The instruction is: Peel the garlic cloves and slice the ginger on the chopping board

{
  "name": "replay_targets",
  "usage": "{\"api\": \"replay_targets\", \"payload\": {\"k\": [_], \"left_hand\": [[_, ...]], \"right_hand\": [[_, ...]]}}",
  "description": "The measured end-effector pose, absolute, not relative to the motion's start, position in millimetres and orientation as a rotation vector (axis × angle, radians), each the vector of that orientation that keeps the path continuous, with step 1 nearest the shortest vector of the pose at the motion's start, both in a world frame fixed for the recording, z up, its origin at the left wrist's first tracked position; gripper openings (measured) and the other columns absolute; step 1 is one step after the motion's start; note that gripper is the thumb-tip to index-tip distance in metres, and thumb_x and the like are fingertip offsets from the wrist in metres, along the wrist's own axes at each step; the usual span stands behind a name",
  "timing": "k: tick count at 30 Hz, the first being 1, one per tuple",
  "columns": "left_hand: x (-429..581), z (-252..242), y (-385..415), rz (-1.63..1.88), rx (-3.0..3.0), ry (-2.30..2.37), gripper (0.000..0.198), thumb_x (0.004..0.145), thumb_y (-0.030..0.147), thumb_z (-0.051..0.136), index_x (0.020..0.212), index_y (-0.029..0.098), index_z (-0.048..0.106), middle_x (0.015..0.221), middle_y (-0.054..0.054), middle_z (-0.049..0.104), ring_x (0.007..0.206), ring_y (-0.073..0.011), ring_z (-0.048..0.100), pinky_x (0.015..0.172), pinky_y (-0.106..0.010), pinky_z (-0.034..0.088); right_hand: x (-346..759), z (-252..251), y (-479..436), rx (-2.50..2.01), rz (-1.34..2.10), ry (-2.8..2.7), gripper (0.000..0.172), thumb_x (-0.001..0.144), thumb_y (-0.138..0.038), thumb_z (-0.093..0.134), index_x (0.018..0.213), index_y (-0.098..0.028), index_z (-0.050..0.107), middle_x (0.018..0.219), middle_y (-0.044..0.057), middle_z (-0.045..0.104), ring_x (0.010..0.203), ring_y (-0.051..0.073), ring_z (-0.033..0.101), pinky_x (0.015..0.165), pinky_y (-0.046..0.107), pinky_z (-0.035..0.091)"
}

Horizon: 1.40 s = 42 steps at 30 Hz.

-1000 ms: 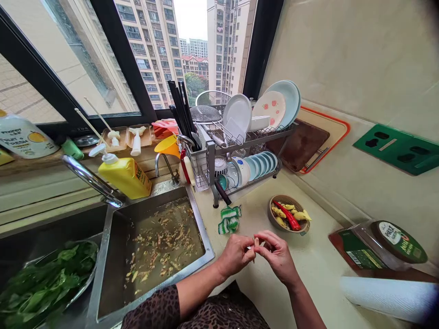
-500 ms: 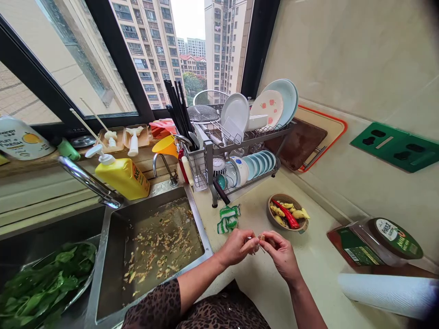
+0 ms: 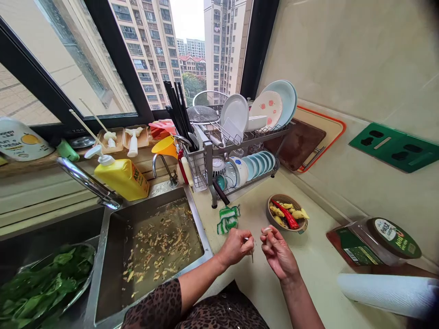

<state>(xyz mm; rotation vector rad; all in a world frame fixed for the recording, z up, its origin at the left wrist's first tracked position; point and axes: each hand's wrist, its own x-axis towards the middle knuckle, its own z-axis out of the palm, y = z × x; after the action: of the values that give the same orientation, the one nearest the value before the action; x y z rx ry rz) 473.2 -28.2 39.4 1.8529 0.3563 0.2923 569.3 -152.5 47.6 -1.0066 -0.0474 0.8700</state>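
Note:
My left hand (image 3: 236, 247) pinches a thin pale sliver (image 3: 252, 256) that hangs below its fingertips. My right hand (image 3: 278, 253) is a short gap to the right, with a small pale piece (image 3: 266, 230) held at the tips of its thumb and finger. I cannot tell what either piece is. Beyond my hands stands a round woven bowl (image 3: 286, 212) holding a red chili (image 3: 285, 215) and knobs of ginger (image 3: 298, 214). A green-and-white scrubber (image 3: 227, 220) lies left of the bowl.
A steel sink (image 3: 195, 219) holds murky water with scraps to the left. Spinach in a metal bowl (image 3: 44, 285) sits in the far-left basin. Behind stand a dish rack (image 3: 209, 155) and yellow bottle (image 3: 121, 179); a paper towel roll (image 3: 387, 294) and jar (image 3: 384, 240) lie right.
My hands were close together, fingers meeting over the pale pieces. They have now parted, with my right hand drawn rightward holding its small piece and the sliver staying in my left hand.

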Motion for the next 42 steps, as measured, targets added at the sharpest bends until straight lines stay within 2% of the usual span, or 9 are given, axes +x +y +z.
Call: {"api": "replay_targets", "payload": {"k": [3, 7, 9, 13, 22, 28, 33, 37, 42], "left_hand": [[474, 36, -27, 0.259, 1.844, 0.373, 0.022, 0.077, 0.016, 0.042, 0.058, 0.015, 0.053, 0.047, 0.001, 0.057, 0.043, -0.0091, 0.051, 0.044, -0.016, 0.033], [475, 45, -23, 0.291, 1.871, 0.282, 0.017, 0.071, 0.008, 0.041, 0.071, 0.016, 0.057, 0.051, 0.003, 0.057, 0.048, -0.0094, 0.054, 0.051, -0.017, 0.037], [475, 51, -19, 0.310, 1.924, 0.230, 0.018, 0.071, 0.008, 0.041, 0.068, 0.016, 0.057, 0.054, 0.002, 0.059, 0.050, -0.0093, 0.054, 0.053, -0.017, 0.037], [476, 58, -14, 0.252, 1.972, 0.155, 0.021, 0.080, 0.014, 0.040, 0.066, 0.016, 0.056, 0.053, 0.001, 0.062, 0.050, -0.0097, 0.054, 0.054, -0.018, 0.038], [477, 60, -12, 0.267, 2.076, 0.091, 0.021, 0.076, 0.011, 0.042, 0.058, 0.016, 0.051, 0.049, 0.003, 0.054, 0.047, -0.0084, 0.046, 0.052, -0.018, 0.031], [477, 55, -14, 0.401, 2.005, 0.187, 0.017, 0.069, 0.009, 0.043, 0.055, 0.016, 0.050, 0.047, 0.006, 0.037, 0.047, -0.0073, 0.034, 0.050, -0.020, 0.025], [475, 51, -18, 0.432, 1.812, 0.369, 0.021, 0.071, 0.015, 0.041, 0.056, 0.015, 0.054, 0.050, 0.004, 0.042, 0.049, -0.0083, 0.035, 0.050, -0.021, 0.026], [474, 39, -20, 0.333, 1.709, 0.439, 0.017, 0.067, 0.017, 0.042, 0.055, 0.015, 0.054, 0.049, 0.004, 0.043, 0.048, -0.0080, 0.036, 0.048, -0.021, 0.026], [477, 27, -19, 0.178, 1.273, 0.520, 0.010, 0.060, 0.022, 0.042, 0.059, 0.017, 0.050, 0.042, 0.007, 0.038, 0.036, -0.0054, 0.027, 0.039, -0.019, 0.020]], "right_hand": [[574, 51, -155, -1.034, 0.881, -0.093, 0.029, 0.060, -0.032, 0.081, 0.084, -0.023, 0.066, 0.077, -0.001, 0.058, 0.059, 0.007, 0.048, 0.041, 0.014, 0.025], [575, 53, -158, -1.369, 0.823, -0.384, 0.027, 0.071, -0.037, 0.072, 0.092, -0.020, 0.067, 0.069, 0.000, 0.057, 0.055, 0.008, 0.045, 0.044, 0.018, 0.029], [575, 54, -158, -1.545, 0.744, -0.585, 0.028, 0.077, -0.039, 0.065, 0.097, -0.019, 0.067, 0.067, 0.000, 0.056, 0.056, 0.010, 0.046, 0.049, 0.021, 0.035], [572, 63, -157, -1.760, 0.510, -0.991, 0.023, 0.087, -0.034, 0.052, 0.098, -0.021, 0.068, 0.079, 0.004, 0.059, 0.066, 0.014, 0.052, 0.062, 0.026, 0.042], [568, 81, -153, -1.860, 0.368, -1.266, 0.023, 0.091, -0.023, 0.045, 0.095, -0.023, 0.067, 0.083, 0.004, 0.061, 0.075, 0.016, 0.057, 0.066, 0.024, 0.043], [559, 82, -144, -1.777, 0.343, -1.112, 0.019, 0.088, -0.024, 0.051, 0.094, -0.022, 0.069, 0.083, 0.004, 0.062, 0.077, 0.016, 0.057, 0.069, 0.026, 0.044], [556, 63, -134, -1.407, 0.653, -0.557, 0.017, 0.076, -0.033, 0.068, 0.090, -0.023, 0.070, 0.077, 0.001, 0.060, 0.063, 0.010, 0.052, 0.055, 0.022, 0.042], [566, 46, -131, -1.002, 0.868, -0.067, 0.025, 0.062, -0.029, 0.079, 0.083, -0.022, 0.067, 0.075, -0.002, 0.058, 0.053, 0.004, 0.044, 0.040, 0.012, 0.030], [577, 43, -136, -0.796, 0.990, 0.045, 0.034, 0.065, -0.021, 0.077, 0.096, -0.028, 0.063, 0.076, -0.003, 0.058, 0.053, 0.003, 0.044, 0.041, 0.009, 0.033]]}}
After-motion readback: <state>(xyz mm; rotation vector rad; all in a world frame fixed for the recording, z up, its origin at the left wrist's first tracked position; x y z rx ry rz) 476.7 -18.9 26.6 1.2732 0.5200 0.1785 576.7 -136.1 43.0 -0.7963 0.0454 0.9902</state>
